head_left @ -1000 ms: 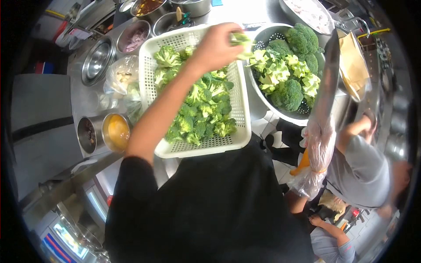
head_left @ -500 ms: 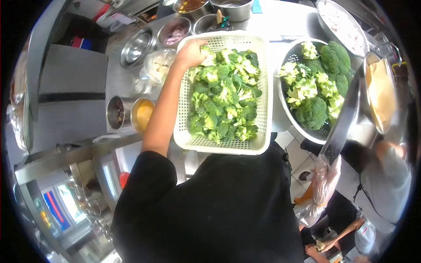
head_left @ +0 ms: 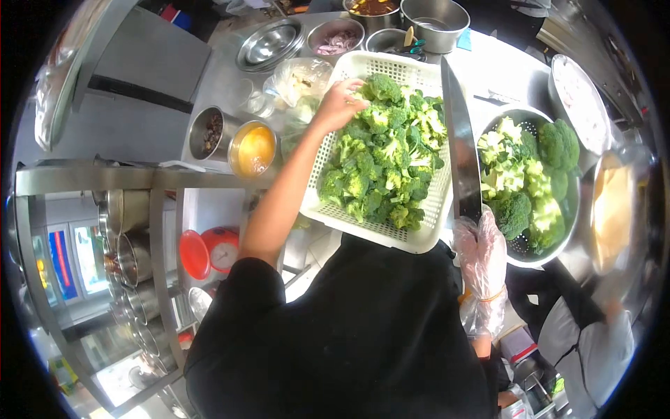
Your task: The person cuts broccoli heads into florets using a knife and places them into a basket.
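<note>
A white perforated basket [head_left: 382, 239] is filled with cut broccoli florets [head_left: 391, 150]. Over its upper left side is my bare left hand [head_left: 343, 103], fingers apart beside the florets, with nothing visibly held. My right hand [head_left: 481, 251], in a clear plastic glove with a band at the wrist, grips a large knife [head_left: 462, 140]. The broad blade points away from me, along the basket's right side. Right of the knife, a colander [head_left: 574, 223] holds whole broccoli heads [head_left: 558, 145] and pale green stem pieces [head_left: 492, 150].
Steel bowls [head_left: 271, 43], a bowl of sliced onion [head_left: 336, 38], a plastic bag [head_left: 300, 78] and a container of yellow liquid [head_left: 252, 148] stand left and behind. A white-filled basin [head_left: 579, 101] and brown paper [head_left: 611, 209] lie right. Another person [head_left: 583, 346] stands lower right.
My left hand has left the colander side, where it held a green piece, and come to the basket's upper left. The knife has swung leftward to the basket's right edge. The view has shifted.
</note>
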A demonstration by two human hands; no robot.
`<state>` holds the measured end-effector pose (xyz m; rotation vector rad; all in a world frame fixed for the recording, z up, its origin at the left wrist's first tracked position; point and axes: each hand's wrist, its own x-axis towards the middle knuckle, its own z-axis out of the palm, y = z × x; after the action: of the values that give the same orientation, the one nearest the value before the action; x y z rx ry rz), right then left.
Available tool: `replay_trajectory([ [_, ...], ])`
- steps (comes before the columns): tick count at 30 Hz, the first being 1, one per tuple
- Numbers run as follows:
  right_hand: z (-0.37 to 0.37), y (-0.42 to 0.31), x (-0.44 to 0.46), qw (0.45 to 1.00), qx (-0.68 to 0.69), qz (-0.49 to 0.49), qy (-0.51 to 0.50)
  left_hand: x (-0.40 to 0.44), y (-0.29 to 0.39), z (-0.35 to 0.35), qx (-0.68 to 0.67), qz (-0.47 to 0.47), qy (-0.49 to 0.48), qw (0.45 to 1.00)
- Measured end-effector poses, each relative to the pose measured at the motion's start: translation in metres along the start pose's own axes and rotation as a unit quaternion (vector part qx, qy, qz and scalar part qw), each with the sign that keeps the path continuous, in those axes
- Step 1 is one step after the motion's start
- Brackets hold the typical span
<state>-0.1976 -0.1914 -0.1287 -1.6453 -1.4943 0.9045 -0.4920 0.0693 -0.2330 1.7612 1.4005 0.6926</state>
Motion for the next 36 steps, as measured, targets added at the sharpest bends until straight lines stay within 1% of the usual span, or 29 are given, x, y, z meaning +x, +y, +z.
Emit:
replay_trajectory([
  [1, -0.001, -0.003, -0.001, 0.999, 0.023, 0.042, -0.008, 0.003, 0.004, 0.006, -0.003, 0.0, 0.003, 1.0],
  [2, -0.003, -0.005, -0.002, 0.995, 0.046, 0.085, -0.015, 0.006, 0.012, 0.012, 0.057, 0.035, 0.01, 0.998],
  [3, -0.004, -0.005, -0.002, 0.996, 0.044, 0.082, -0.015, 0.011, 0.02, 0.015, 0.116, 0.071, 0.017, 0.99],
  [5, -0.011, 0.0, -0.006, 0.993, 0.05, 0.106, 0.0, 0.029, 0.028, 0.021, 0.137, 0.092, 0.008, 0.986],
  [7, -0.017, 0.008, -0.013, 0.993, 0.045, 0.106, 0.008, 0.051, 0.032, 0.03, 0.292, 0.079, -0.117, 0.946],
  [8, -0.021, 0.006, -0.017, 0.991, 0.045, 0.126, 0.014, 0.057, 0.033, 0.033, 0.291, 0.084, -0.122, 0.945],
  [9, -0.024, 0.005, -0.021, 0.988, 0.046, 0.146, 0.022, 0.062, 0.034, 0.033, 0.298, 0.061, -0.143, 0.942],
  [10, -0.025, 0.007, -0.027, 0.987, 0.047, 0.151, 0.033, 0.067, 0.036, 0.032, 0.306, 0.039, -0.166, 0.937],
  [11, -0.026, 0.01, -0.034, 0.99, 0.027, 0.13, 0.052, 0.075, 0.037, 0.03, 0.314, 0.019, -0.189, 0.93],
  [12, -0.027, 0.013, -0.041, 0.991, 0.008, 0.112, 0.072, 0.086, 0.009, 0.031, 0.22, 0.05, -0.145, 0.963],
  [13, -0.028, 0.012, -0.046, 0.989, 0.012, 0.121, 0.086, 0.097, -0.027, 0.03, 0.123, 0.078, -0.101, 0.984],
  [15, -0.032, 0.009, -0.053, 0.975, 0.057, 0.206, 0.067, 0.098, -0.04, 0.019, 0.067, -0.017, -0.122, 0.99],
  [16, -0.031, 0.021, -0.059, 0.983, 0.04, 0.159, 0.078, 0.092, -0.039, 0.023, 0.072, -0.01, -0.132, 0.989],
  [18, -0.028, 0.028, -0.065, 0.979, 0.045, 0.172, 0.098, 0.072, -0.037, 0.026, 0.091, 0.15, -0.13, 0.976],
  [19, -0.027, 0.03, -0.066, 0.977, 0.046, 0.179, 0.107, 0.072, -0.031, 0.025, 0.093, 0.151, -0.131, 0.975],
  [21, -0.026, 0.03, -0.065, 0.977, 0.061, 0.169, 0.116, 0.068, -0.01, 0.018, 0.143, 0.077, -0.158, 0.974],
  [22, -0.027, 0.029, -0.064, 0.976, 0.073, 0.16, 0.125, 0.068, 0.001, 0.01, 0.174, 0.055, -0.172, 0.968],
  [23, -0.027, 0.029, -0.062, 0.977, 0.073, 0.158, 0.121, 0.073, -0.006, 0.008, 0.174, 0.052, -0.168, 0.969],
  [25, -0.03, 0.027, -0.059, 0.985, 0.024, 0.12, 0.119, 0.082, -0.015, 0.003, 0.116, 0.002, -0.1, 0.988],
  [26, -0.032, 0.025, -0.056, 0.986, 0.023, 0.117, 0.116, 0.081, -0.015, 0.0, 0.118, 0.035, -0.057, 0.991],
  [27, -0.033, 0.024, -0.052, 0.988, 0.03, 0.109, 0.104, 0.079, -0.016, -0.004, 0.118, 0.032, -0.052, 0.991],
  [28, -0.032, 0.023, -0.047, 0.99, 0.038, 0.1, 0.09, 0.068, 0.006, -0.009, 0.027, -0.016, -0.028, 0.999],
  [29, -0.031, 0.022, -0.042, 0.991, 0.039, 0.096, 0.084, 0.056, 0.024, -0.013, -0.064, -0.064, -0.002, 0.996],
  [30, -0.029, 0.021, -0.038, 0.995, -0.028, 0.084, 0.055, 0.048, 0.034, -0.014, -0.05, -0.045, 0.012, 0.998],
  [31, -0.027, 0.021, -0.035, 0.992, -0.097, 0.071, 0.026, 0.042, 0.038, -0.014, -0.05, -0.049, 0.018, 0.997],
  [33, -0.016, 0.014, -0.026, 0.992, -0.104, 0.064, 0.034, 0.034, 0.046, -0.012, -0.028, -0.02, 0.041, 0.999],
  [34, -0.012, 0.012, -0.022, 0.989, -0.147, 0.017, 0.026, 0.024, 0.059, -0.011, 0.002, -0.018, 0.037, 0.999],
  [35, -0.008, 0.009, -0.019, 0.981, -0.19, -0.03, 0.019, 0.017, 0.066, -0.009, 0.015, -0.042, 0.028, 0.999],
  [36, -0.006, 0.001, -0.016, 0.976, -0.219, 0.005, -0.013, 0.01, 0.072, -0.007, 0.033, -0.023, 0.029, 0.999],
])
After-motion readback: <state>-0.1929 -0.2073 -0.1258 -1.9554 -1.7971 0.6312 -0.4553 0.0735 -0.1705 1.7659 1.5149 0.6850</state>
